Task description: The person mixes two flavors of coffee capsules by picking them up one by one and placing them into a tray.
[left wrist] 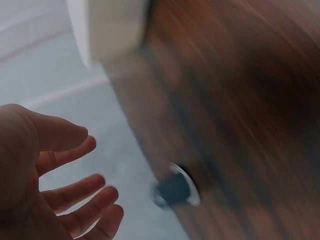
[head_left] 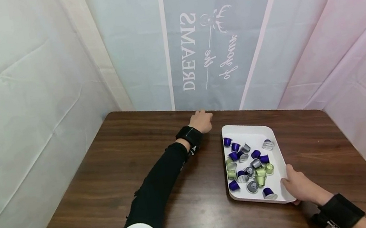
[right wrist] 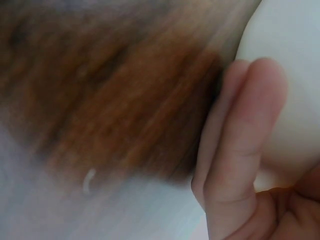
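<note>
My right hand (head_left: 300, 185) grips the right wall of a white tray (head_left: 247, 128) near its front corner, thumb over the rim. In the right wrist view its fingers (right wrist: 237, 135) lie along the tray's outer side. Several coffee capsules, purple (head_left: 264, 159), light green (head_left: 260, 179) and silver (head_left: 252, 186), lie loosely in the tray. My left hand (head_left: 202, 121) reaches to the table's back edge, left of the tray. In the left wrist view a dark coffee capsule (left wrist: 175, 190) is at that edge, apart from the loosely bent fingers (left wrist: 82, 192). The head view does not show this capsule.
The brown wooden table (head_left: 113, 148) has rounded corners. Behind it hangs a grey-blue cloth (head_left: 146, 56) with white lettering. Pale cloth (head_left: 19, 114) stands along the left side, and pinkish cloth (head_left: 356, 64) along the right.
</note>
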Available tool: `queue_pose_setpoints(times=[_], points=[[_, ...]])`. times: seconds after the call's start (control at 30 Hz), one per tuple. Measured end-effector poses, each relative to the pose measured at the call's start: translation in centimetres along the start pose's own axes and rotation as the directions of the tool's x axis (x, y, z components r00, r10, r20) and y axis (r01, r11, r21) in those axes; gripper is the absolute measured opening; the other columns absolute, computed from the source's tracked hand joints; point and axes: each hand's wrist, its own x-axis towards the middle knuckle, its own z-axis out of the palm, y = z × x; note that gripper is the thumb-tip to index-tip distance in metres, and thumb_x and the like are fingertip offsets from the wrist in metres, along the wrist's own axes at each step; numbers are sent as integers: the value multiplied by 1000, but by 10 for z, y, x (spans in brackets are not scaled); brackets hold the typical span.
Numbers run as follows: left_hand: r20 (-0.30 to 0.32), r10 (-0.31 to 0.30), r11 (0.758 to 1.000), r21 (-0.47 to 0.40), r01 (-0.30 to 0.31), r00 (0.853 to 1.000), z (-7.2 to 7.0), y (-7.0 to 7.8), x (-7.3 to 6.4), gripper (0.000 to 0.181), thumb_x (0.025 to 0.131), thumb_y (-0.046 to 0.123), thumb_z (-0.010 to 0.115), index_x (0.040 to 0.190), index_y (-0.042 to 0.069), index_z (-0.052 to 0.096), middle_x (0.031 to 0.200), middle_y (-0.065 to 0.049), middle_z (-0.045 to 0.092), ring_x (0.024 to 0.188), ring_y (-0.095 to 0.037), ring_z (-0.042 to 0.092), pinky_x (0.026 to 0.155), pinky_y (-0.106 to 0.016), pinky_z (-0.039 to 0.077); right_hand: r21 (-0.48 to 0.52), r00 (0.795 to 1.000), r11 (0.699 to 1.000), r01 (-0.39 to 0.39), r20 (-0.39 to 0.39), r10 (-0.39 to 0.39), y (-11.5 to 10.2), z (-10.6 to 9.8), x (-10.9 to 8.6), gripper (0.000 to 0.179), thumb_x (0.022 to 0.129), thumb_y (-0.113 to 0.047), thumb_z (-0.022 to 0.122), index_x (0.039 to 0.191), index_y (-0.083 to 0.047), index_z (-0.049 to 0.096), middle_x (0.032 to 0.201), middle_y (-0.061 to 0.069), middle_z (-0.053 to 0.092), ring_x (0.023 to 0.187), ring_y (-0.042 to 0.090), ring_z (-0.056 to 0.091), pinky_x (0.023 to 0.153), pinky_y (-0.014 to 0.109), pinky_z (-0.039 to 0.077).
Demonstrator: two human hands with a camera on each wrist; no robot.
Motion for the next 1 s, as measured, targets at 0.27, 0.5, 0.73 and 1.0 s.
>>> queue_pose_setpoints(times=[0.27,0.5,0.73,1.0], points=[[133,-71,997,-2,72,989,28,-34,17,53,96,13,50,146,20,37,155,-9,20,135,-34,28,100,-41,38,-11,1000,1000,-2,-5,1,1,1,2,37,95,-3,39,120,17,19,74,22,47,43,19,54,39,34,46],[174,-41,999,40,35,984,28,-35,4,45,99,13,46,144,16,41,147,-7,35,131,-28,34,97,-36,40,-17,1000,1000,0,-12,0,2,1,2,36,95,-3,39,118,16,19,73,21,47,42,19,54,38,34,46],[83,-14,994,112,4,996,25,-39,-4,34,97,12,52,131,14,57,121,-9,56,108,-24,53,85,-33,47,-14,1000,1000,17,-14,-18,1,-1,2,33,95,-3,38,115,15,20,71,20,47,41,19,54,38,34,46],[79,-19,996,85,12,997,32,-52,-7,27,97,13,51,121,14,63,111,-4,64,94,-16,60,75,-29,50,-5,1000,1000,10,1,-10,1,0,3,35,95,-4,38,118,16,19,71,20,47,42,19,55,39,35,46]])
